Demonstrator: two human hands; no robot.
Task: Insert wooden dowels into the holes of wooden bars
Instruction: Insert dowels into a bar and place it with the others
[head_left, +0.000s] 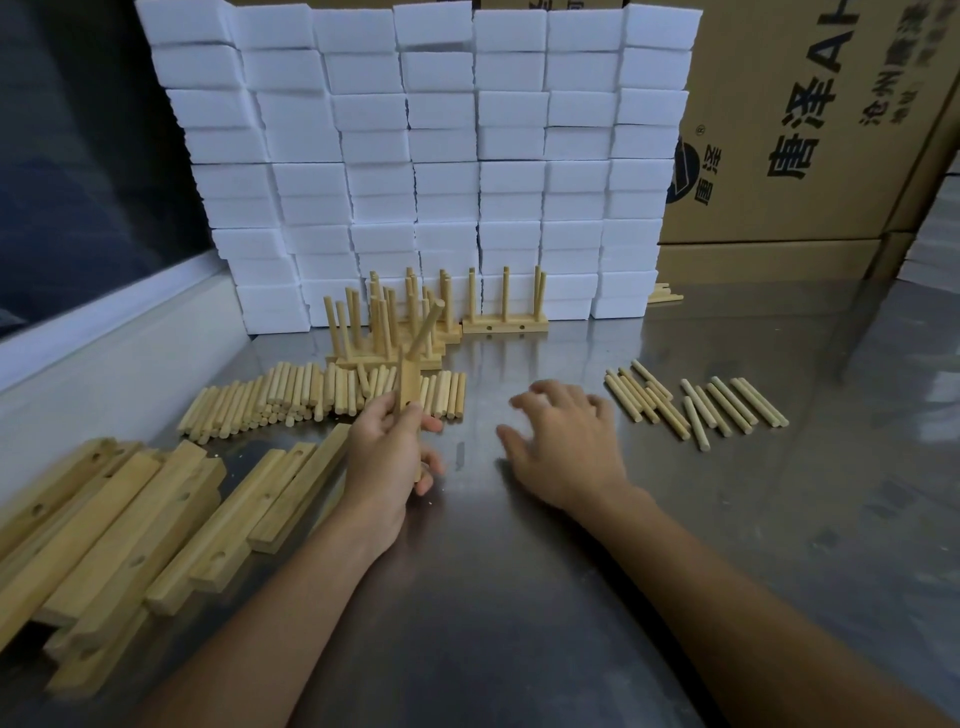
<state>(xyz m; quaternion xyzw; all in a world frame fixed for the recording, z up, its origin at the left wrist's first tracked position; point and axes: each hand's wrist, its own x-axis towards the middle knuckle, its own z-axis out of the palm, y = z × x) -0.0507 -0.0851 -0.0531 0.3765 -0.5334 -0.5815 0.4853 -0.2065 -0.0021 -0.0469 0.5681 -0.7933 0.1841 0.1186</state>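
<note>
My left hand (387, 457) grips a wooden bar (408, 387) held on end, with one dowel (428, 327) sticking out of it, slanting up to the right. My right hand (563, 441) hovers over the steel table with fingers spread, holding nothing, a short way left of several loose dowels (696, 405). A larger heap of dowels (322, 395) lies behind my left hand. Loose bars with holes (156, 509) are piled at the left. Finished bars with upright dowels (504, 312) stand at the back.
A wall of white foam blocks (426, 156) rises behind the finished pieces. Cardboard boxes (810, 130) stand at the back right. A dark window with a white sill (104, 322) runs along the left. The steel table (519, 597) spreads in front.
</note>
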